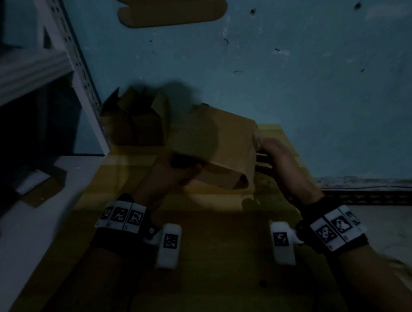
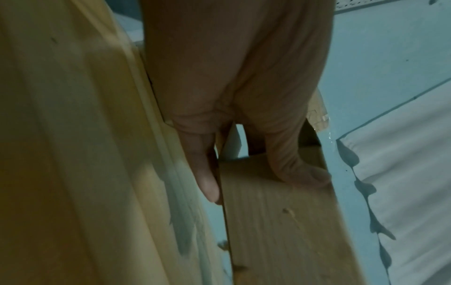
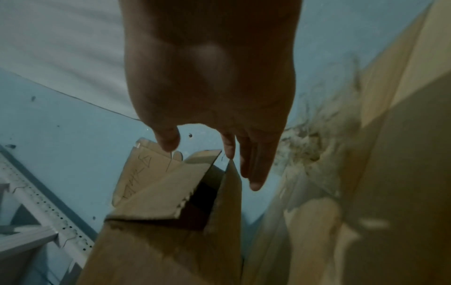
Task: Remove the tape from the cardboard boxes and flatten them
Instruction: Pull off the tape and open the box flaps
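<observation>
The left hand [image 1: 176,173] holds the near bottom edge of the small cardboard box [image 1: 215,142], thumb on top and fingers below. The right hand [image 1: 280,159] touches the box's right end with straight fingers [image 3: 253,165].

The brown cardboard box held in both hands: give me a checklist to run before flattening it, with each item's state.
1. Left hand grips the brown cardboard box at its near left edge, thumb on a panel: ok.
2. Right hand at the box's right end, fingers straight; whether they touch: cannot tell.
3. End flaps open, dark inside showing in the right wrist view: ok.
4. All tape off: cannot tell; a clear strip shows beside the left hand.
5. Flat yellow-brown cardboard sheets lie underneath to press onto: ok.
6. Second opened brown box stands apart on the left: ok.
</observation>
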